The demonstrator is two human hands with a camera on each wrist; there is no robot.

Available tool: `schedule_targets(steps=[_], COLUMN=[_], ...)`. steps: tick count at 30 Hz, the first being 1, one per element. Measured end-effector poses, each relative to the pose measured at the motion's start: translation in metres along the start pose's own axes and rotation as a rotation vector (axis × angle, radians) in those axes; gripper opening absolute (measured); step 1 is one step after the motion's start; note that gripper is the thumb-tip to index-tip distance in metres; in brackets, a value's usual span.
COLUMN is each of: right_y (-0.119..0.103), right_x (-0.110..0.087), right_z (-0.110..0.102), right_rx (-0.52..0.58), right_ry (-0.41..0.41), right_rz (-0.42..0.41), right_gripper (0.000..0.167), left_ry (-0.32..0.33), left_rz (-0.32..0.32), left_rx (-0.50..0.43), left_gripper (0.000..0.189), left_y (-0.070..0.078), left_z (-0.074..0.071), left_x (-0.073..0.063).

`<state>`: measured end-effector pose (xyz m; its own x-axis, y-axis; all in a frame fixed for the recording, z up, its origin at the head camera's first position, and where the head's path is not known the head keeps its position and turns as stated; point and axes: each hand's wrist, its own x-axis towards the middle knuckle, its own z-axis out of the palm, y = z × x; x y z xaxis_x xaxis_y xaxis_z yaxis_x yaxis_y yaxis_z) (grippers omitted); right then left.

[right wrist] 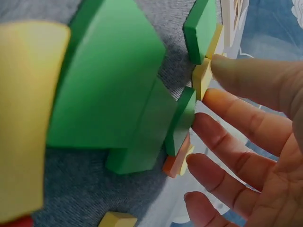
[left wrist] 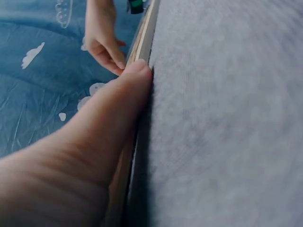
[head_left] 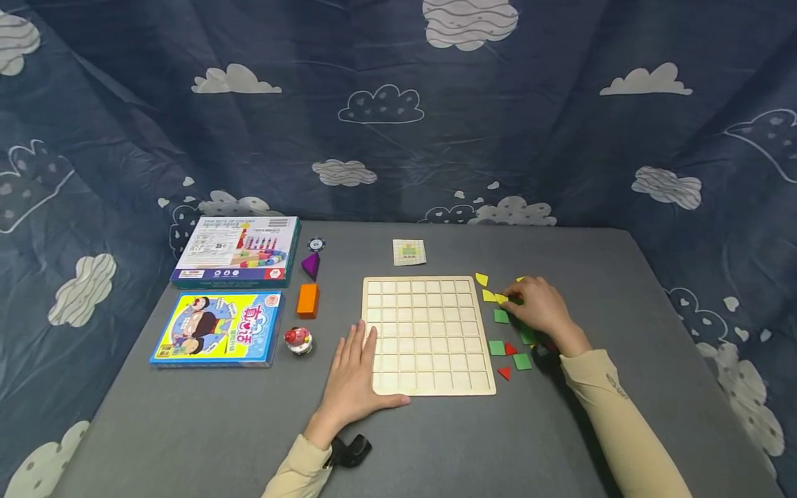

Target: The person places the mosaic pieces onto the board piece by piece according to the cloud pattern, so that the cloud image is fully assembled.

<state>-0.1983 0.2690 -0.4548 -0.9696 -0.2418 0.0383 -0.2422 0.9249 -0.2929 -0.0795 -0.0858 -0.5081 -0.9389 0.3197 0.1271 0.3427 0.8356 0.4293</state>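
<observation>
Navy cloud-printed fabric [head_left: 380, 41] hangs behind and beside our grey table [head_left: 448, 449]. Our right hand [head_left: 544, 308] has its thumb and forefinger drawn nearly together, pinching the edge of a yellow piece [right wrist: 201, 78], with the other fingers held loose. Just left of that grip lies a second yellow piece [head_left: 488, 296], and a third yellow piece [head_left: 481, 279] sits a little beyond it. On our side of the pinch, near it, we see a green square [head_left: 501, 316]; nearer us again are two more green squares [head_left: 522, 361], a red triangle [head_left: 510, 348] between them and another red triangle [head_left: 504, 373] closest to us.

Left of the grip lies the wooden grid board [head_left: 429, 335]. Our left hand [head_left: 351, 377] is spread at its near left corner, fingers straight along the left edge, thumb against the near edge.

Beyond the board, left of the pinch, is a small pattern card [head_left: 409, 252]. Past our left hand, a cupcake figurine [head_left: 299, 340], an orange block [head_left: 308, 301], a purple pyramid [head_left: 310, 265] and a round chip [head_left: 316, 245] run away from us. Farthest left of the grip lie a blue-and-yellow box [head_left: 214, 328] and, behind it, a white-and-purple box [head_left: 218, 245].
</observation>
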Motion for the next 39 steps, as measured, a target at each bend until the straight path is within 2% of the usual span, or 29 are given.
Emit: schedule_targets(steps=[7,14,16,19,22,25,32,39], right_y=[0.001,0.006,0.007,0.004,-0.007,-0.024,-0.067,-0.102], right_x=[0.003,0.005,0.003,0.000,-0.003,-0.001,0.016,0.034], right_z=[0.004,0.005,0.007,0.010,0.013,0.015,0.024,0.036], right_rx=[0.017,0.239,0.278,0.299,0.346,0.415,0.576,0.662], right_ry=[-0.005,0.005,0.028,0.091,0.155,0.171,0.077,-0.010], right_rz=[0.019,0.097,0.120,0.104,0.063,0.029,-0.041,0.004], right_gripper=[0.022,0.016,0.016,0.016,0.015,0.016,0.015,0.014], left_ry=[0.037,0.055,0.049,0.055,0.074,0.100,0.102,0.081], left_rz=[-0.003,-0.002,-0.009,-0.018,-0.015,-0.008,-0.043,-0.056], left_rx=[0.044,0.073,0.071,0.064,0.061,0.059,0.088,0.109], left_gripper=[0.129,0.129,0.130,0.131,0.131,0.130,0.132,0.132], left_y=[-0.004,-0.004,-0.004,-0.004,-0.004,-0.004,-0.005,-0.005], left_z=[0.006,0.009,0.009,0.010,0.010,0.009,0.007,0.007], left_x=[0.002,0.005,0.005,0.004,0.003,0.002,0.003,0.003])
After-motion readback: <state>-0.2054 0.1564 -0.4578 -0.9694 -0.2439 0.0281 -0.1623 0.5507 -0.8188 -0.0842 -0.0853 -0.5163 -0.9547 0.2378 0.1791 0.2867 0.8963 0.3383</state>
